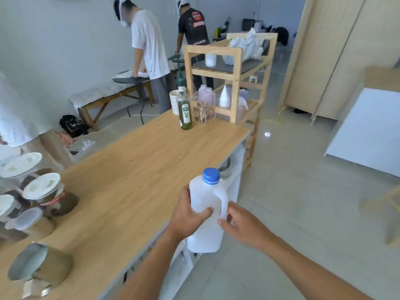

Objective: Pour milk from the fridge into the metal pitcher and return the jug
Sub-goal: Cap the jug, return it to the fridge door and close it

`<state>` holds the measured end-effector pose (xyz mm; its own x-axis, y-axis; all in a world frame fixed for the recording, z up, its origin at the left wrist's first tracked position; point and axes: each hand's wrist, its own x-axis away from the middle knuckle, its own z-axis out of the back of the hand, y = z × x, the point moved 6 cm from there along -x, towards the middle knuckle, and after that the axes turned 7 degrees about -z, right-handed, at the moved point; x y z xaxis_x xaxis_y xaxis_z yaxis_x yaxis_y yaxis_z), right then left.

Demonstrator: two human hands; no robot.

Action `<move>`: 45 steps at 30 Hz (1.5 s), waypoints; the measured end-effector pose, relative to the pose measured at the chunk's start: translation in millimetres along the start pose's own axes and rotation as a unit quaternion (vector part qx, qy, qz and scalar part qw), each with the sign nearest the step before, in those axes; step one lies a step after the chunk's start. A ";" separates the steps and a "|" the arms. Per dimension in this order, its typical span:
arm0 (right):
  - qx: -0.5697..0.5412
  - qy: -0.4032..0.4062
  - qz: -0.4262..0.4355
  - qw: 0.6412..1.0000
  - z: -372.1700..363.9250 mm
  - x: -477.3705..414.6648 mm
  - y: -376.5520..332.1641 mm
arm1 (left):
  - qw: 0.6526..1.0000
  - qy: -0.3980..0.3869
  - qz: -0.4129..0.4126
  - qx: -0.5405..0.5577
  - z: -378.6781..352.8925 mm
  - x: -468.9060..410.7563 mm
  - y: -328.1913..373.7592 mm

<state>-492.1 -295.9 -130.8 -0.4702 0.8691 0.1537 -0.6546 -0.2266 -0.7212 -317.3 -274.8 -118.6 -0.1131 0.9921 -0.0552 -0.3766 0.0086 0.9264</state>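
Here the left hand is wrapped around the body of a white plastic milk jug, thumb across its front, while the right hand pinches the lower part of the jug's handle with thumb and fingertips. The jug is upright, its blue cap screwed on, and it is held in the air just past the near edge of the wooden counter, over the tiled floor. The metal pitcher stands on the counter at the lower left, well apart from the jug, its mouth tipped toward the camera. Beyond it along the left edge is a cluster of lidded cups. At the far end of the counter stand a green glass bottle, a white patterned cup and a clear box, with a wooden shelf rack just behind. Two people work at tables in the background.
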 end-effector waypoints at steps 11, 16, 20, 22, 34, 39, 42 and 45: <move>0.003 0.135 -0.210 0.968 147.0 245.1 201.4 | 0.966 -0.243 -0.090 -0.015 -317.2 54.7 111.0; -0.008 0.222 -0.304 0.926 197.3 378.0 258.2 | 0.929 -0.346 -0.130 -0.015 -451.5 101.4 162.7; -0.016 0.298 -0.379 0.876 221.4 484.4 286.0 | 0.898 -0.414 -0.149 0.005 -542.6 161.5 211.0; -0.020 0.321 -0.420 0.849 224.1 534.3 296.4 | 0.878 -0.450 -0.163 0.014 -584.1 196.4 230.4; -0.062 0.449 -0.589 0.669 234.7 765.7 303.4 | 0.753 -0.607 -0.251 0.022 -738.4 374.1 331.2; -0.043 0.475 -0.643 0.600 267.1 813.8 303.1 | 0.715 -0.638 -0.285 0.026 -794.7 404.5 378.2; -0.019 0.513 -0.662 0.546 301.0 837.7 308.9 | 0.706 -0.646 -0.289 0.034 -830.8 403.9 400.4; 0.038 0.544 -0.677 0.494 341.1 855.4 321.9 | 0.702 -0.652 -0.285 0.029 -871.8 396.2 419.5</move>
<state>-1306.9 224.5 -1.1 0.9989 -0.0399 -0.0236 0.0263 0.9067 -0.4209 -1321.7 12.4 -76.7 0.9930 0.0963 -0.0690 0.0226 0.4182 0.9081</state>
